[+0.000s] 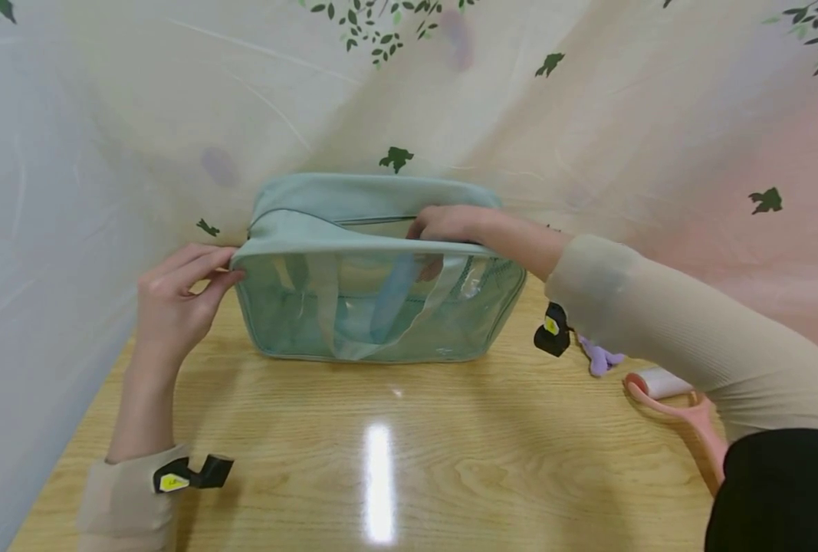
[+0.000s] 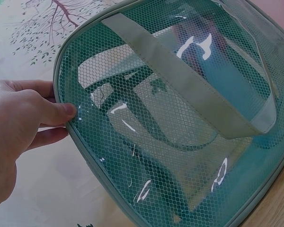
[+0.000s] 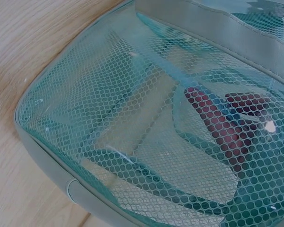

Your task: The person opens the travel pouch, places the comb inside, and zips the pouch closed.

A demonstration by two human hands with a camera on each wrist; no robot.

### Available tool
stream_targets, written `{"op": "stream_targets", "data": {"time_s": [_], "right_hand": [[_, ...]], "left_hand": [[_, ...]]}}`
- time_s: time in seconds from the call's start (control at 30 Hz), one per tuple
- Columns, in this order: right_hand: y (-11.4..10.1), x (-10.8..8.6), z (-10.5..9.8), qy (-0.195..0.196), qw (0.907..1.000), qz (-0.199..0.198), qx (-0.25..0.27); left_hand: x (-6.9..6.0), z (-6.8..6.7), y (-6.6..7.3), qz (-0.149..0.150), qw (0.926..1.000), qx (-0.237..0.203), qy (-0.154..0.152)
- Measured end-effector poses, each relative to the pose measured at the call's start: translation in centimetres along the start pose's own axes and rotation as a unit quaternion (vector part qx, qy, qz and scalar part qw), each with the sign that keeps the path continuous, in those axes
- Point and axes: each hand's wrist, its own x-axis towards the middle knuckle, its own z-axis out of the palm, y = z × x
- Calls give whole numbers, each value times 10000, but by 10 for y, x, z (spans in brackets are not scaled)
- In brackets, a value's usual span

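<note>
A pale green zip bag (image 1: pixel 280 238) with clear mesh sides and strap handles stands upright on the wooden table, its top unzipped. At its upper left corner, my left hand (image 1: pixel 179 295) pinches the edge between thumb and fingers. My right hand (image 1: pixel 450 222) reaches in through the opening; its fingers (image 3: pixel 217 127) show dimly through the mesh. They hold a long, flat blue thing (image 1: pixel 391 299) inside the bag, whose kind the mesh and glare obscure. In the left wrist view the blue thing (image 2: pixel 229 78) hangs below the right fingers, behind a strap.
On the table at the right lie a lint roller (image 1: pixel 664 383) with a pink handle and a small purple item (image 1: pixel 598 356), partly behind the right sleeve. A pale sheet (image 1: pixel 174 115) with leaf prints hangs close behind the bag. A black object (image 1: pixel 781 491) fills the lower right corner.
</note>
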Motion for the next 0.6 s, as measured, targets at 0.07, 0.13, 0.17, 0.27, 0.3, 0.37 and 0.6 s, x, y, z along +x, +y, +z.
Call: {"op": "stream_targets", "data": {"time_s": [0.07,0.13,0.17,0.27,0.3,0.37,0.6], "right_hand": [[0,0,0,35,10000,16,-31],[0,0,0,38,10000,-30,-38],[0,0,0,27,10000,-62,-43],[0,-1,2,-19,9999,-132,-32],[0,-1,2,-42,9999,-146,-30],[0,-2,2,-76,9999,-146,-10],[1,-2,0,-25,9999,-106,-116]], "left_hand": [[0,0,0,2,10000,0,-3],[0,0,0,1,10000,8,-5],[0,0,0,-3,10000,13,-5],[1,-1,0,-14,10000,40,-9],[1,-1,0,-12,10000,40,-10],[1,-1,0,-3,10000,46,-11],[2,-1,-1,49,10000,53,-18]]}}
